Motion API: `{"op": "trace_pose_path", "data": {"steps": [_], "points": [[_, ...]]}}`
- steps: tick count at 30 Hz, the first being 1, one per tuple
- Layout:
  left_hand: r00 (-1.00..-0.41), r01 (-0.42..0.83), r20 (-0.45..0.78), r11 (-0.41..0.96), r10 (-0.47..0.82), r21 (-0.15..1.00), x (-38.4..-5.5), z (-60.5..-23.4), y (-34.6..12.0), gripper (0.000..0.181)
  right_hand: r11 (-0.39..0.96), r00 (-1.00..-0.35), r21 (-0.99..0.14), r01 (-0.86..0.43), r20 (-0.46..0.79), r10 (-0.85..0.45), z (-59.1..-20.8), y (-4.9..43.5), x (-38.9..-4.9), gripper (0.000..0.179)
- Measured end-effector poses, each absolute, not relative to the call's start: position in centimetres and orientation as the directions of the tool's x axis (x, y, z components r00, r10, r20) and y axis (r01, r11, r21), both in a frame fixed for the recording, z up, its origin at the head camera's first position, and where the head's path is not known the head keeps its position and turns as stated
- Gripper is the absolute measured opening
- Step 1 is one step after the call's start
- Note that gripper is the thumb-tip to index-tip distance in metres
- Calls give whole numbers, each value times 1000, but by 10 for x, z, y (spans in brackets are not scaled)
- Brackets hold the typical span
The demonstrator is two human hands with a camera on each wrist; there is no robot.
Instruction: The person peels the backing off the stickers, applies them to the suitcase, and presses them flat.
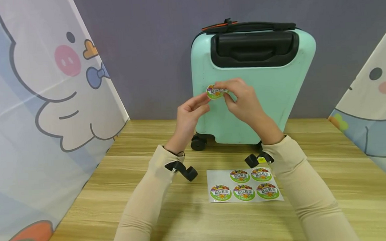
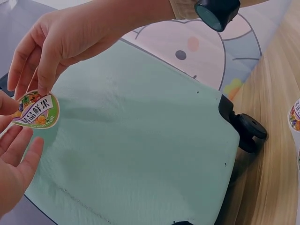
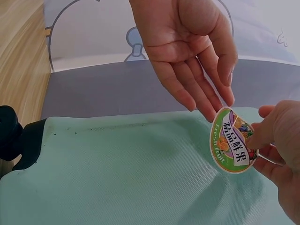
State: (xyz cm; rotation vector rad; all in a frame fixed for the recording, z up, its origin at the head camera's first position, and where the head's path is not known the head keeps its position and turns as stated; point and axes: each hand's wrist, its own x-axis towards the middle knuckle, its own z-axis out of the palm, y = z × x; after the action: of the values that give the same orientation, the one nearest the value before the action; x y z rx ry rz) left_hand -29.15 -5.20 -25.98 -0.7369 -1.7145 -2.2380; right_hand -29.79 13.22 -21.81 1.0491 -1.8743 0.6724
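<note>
My head view shows a wood-grain table; a suitcase stands on it, a sheet lying nearer me.

head view: bright, even | soft shadow on table | wrist views: dimmer, muted | sticker print legible

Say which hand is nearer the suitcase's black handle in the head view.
Right. The right hand, pinching a sticker, is below the black handle; the left hand is lower and farther left.
</note>
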Motion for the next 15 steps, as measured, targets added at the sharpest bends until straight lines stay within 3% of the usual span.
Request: {"op": "trace_pose_path", "data": {"steps": [15], "points": [[-856,450,502,-304,121,840,-292,-254,-50,44,519,-276,-23,-854,867,-415,-222,134,-302,37]]}}
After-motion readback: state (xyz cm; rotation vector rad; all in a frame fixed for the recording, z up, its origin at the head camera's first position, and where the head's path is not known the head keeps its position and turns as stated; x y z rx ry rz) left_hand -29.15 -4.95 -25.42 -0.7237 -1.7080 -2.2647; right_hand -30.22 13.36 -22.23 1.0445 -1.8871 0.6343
